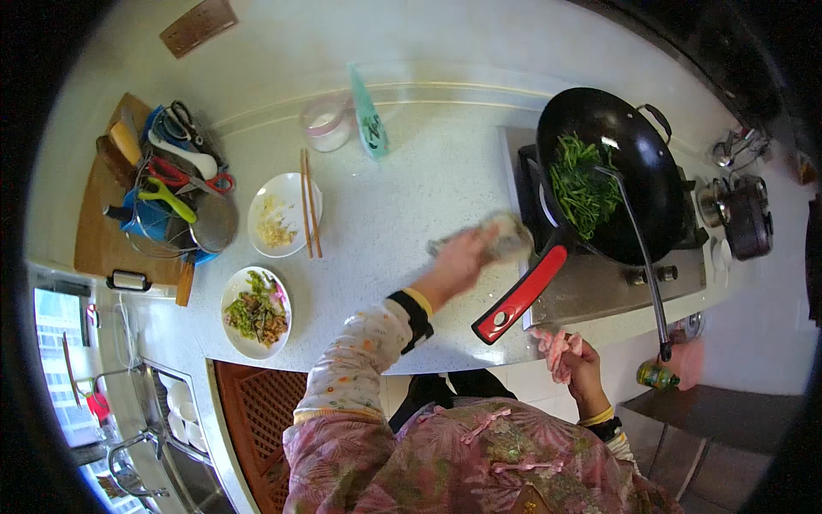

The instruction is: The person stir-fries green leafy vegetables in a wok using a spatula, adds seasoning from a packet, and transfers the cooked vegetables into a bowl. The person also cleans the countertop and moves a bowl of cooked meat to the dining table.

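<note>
On the pale countertop (398,193), my left hand (457,265) presses a greyish cloth (510,239), blurred, close to the left edge of the gas stove (597,302). A pink and white cloth (557,354) is gripped in my right hand (585,379), just off the counter's front edge. Between and above both hands sits a black wok (648,199) with a red handle (523,295) pointing towards me. Cooked leafy greens (581,186) lie inside it, and a long-handled metal utensil (642,247) rests across its rim.
Left of my hands stand a plate of chopped garlic (263,247) with chopsticks (308,202) across it, and a plate of cooked food (234,344). Behind are a lidded jar (327,132) and a green packet (369,122). A utensil basket (151,247) and pots (745,218) flank the counter.
</note>
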The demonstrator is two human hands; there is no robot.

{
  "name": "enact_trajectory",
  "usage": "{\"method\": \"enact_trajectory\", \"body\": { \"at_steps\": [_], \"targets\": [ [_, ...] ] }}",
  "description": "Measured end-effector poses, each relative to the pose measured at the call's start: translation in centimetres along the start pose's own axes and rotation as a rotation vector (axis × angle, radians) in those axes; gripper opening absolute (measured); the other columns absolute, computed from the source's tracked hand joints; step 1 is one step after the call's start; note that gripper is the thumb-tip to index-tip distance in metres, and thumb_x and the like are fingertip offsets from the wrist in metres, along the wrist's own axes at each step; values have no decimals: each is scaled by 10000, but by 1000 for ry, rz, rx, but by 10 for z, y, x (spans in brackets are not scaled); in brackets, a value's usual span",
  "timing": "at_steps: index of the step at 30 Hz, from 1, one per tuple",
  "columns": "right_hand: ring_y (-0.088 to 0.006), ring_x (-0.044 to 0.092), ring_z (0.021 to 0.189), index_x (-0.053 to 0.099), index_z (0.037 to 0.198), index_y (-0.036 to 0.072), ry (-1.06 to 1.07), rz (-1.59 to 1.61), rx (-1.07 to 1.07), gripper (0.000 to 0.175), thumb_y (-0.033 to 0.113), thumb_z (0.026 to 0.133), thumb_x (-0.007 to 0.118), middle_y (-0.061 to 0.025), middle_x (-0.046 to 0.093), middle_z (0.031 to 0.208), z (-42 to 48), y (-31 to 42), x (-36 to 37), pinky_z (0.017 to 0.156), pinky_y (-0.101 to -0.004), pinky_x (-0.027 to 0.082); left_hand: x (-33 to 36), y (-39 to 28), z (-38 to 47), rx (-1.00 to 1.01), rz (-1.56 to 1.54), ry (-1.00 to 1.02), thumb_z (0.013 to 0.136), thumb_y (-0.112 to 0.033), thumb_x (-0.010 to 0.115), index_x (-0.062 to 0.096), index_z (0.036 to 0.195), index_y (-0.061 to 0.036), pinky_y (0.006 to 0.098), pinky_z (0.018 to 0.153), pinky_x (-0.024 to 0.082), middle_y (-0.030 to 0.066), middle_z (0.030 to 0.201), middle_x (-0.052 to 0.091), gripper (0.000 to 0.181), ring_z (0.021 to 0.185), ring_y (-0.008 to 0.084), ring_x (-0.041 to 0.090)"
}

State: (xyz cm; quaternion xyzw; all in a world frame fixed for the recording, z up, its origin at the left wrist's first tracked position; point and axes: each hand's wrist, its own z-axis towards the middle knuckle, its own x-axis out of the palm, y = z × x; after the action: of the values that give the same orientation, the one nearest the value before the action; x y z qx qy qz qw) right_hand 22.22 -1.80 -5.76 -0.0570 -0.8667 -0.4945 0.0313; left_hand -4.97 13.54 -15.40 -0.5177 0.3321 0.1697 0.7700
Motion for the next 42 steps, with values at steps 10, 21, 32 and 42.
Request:
{"method": "enact_trajectory", "body": {
  "at_steps": [10, 21, 32, 42],
  "targets": [
    [-107, 565, 654, 586, 996, -13, -161, 40, -21, 299, -73, 718, 492, -32, 611, 813, -2, -15, -25, 586, -234, 456, -5, 16, 33, 19, 418, -233, 688, -31, 574, 705, 944, -192, 378, 848, 425, 127, 1308, 481, 329, 948, 334, 516],
    [-136, 596, 750, 575, 1037, -39, -267, 139, -31, 345, -96, 717, 462, -63, 624, 897, -22, -28, -48, 669, -251, 472, 27, -81, -66, 138, -193, -141, 663, 108, 494, 646, 1018, -55, 386, 991, 369, 239, 1319, 430, 419, 1198, 369, 439],
    [-132, 589, 734, 572, 1021, -33, -261, 222, -49, 337, -88, 704, 473, -65, 622, 897, -42, -34, -55, 645, -254, 470, 58, -131, -39, 293, -19, 203, 626, 40, 550, 578, 1162, -222, 382, 871, 418, 81, 1255, 534, 598, 951, 299, 479],
    [-113, 564, 688, 559, 1057, -39, -154, 141, 5, 368, -68, 708, 446, -69, 614, 877, -33, -19, -36, 561, -233, 446, -42, -40, -116, 264, 274, -79, 593, 14, 588, 689, 897, -180, 367, 744, 462, 39, 1028, 656, 375, 811, 269, 560]
  ]
}}
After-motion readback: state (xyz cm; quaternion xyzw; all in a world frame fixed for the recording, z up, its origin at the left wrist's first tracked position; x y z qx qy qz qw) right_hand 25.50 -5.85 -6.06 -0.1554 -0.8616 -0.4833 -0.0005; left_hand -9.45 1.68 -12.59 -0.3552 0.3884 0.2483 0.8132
